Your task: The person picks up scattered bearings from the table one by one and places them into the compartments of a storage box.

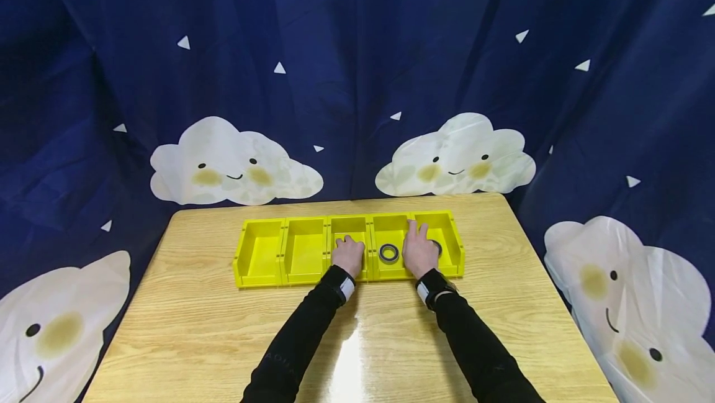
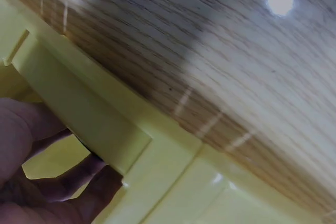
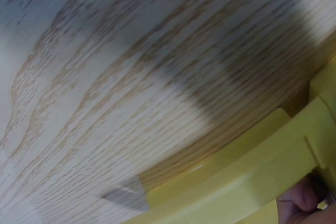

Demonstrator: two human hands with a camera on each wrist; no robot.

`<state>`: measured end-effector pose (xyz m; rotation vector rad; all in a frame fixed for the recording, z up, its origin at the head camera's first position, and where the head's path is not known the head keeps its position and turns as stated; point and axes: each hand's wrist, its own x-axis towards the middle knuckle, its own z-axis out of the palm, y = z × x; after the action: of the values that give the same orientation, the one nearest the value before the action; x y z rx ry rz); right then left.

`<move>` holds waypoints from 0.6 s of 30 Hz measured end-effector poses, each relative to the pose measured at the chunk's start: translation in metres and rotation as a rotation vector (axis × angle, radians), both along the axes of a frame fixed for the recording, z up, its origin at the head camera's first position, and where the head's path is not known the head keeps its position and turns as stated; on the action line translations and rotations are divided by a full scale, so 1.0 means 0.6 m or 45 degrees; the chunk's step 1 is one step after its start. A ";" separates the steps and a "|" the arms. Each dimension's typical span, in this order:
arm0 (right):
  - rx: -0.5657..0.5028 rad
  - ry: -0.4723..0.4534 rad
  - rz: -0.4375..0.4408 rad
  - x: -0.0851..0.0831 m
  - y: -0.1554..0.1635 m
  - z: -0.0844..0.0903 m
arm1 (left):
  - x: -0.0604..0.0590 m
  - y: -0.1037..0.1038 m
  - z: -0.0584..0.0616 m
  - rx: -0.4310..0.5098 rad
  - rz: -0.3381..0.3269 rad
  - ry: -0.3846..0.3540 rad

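Note:
Several yellow bins (image 1: 261, 279) stand joined in a row on the wooden table. My left hand (image 1: 349, 256) reaches into the middle bin with bent fingers. In the left wrist view a thin dark edge (image 2: 90, 151) shows between those fingers, but I cannot tell what it is; the bin's front lip hides the fingertips. My right hand (image 1: 420, 254) is at the two right-hand bins, fingers around a dark-rimmed ring bearing (image 1: 438, 247), partly hidden by the hand. A second ring bearing (image 1: 388, 253) lies flat in the fourth bin, just left of that hand.
Dividers separate the bins, and low front lips face me. The two left bins (image 1: 304, 248) show bare floors. Wooden tabletop (image 1: 201, 341) extends in front and to both sides. A dark blue curtain (image 1: 346, 80) with white clouds hangs behind the table and along its sides.

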<state>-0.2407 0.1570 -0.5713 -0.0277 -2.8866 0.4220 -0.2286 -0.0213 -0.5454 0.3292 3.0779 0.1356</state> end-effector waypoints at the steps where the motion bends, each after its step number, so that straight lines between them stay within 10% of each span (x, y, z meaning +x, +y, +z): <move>1: -0.001 0.004 0.001 0.000 0.000 0.000 | 0.000 0.000 0.000 -0.005 0.001 0.006; 18: -0.006 0.116 0.017 0.010 -0.004 0.007 | 0.027 -0.007 -0.012 0.041 -0.048 0.198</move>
<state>-0.2349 0.1549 -0.5671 0.0101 -2.7974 0.4214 -0.2123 -0.0255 -0.5524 0.4187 3.2236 0.1664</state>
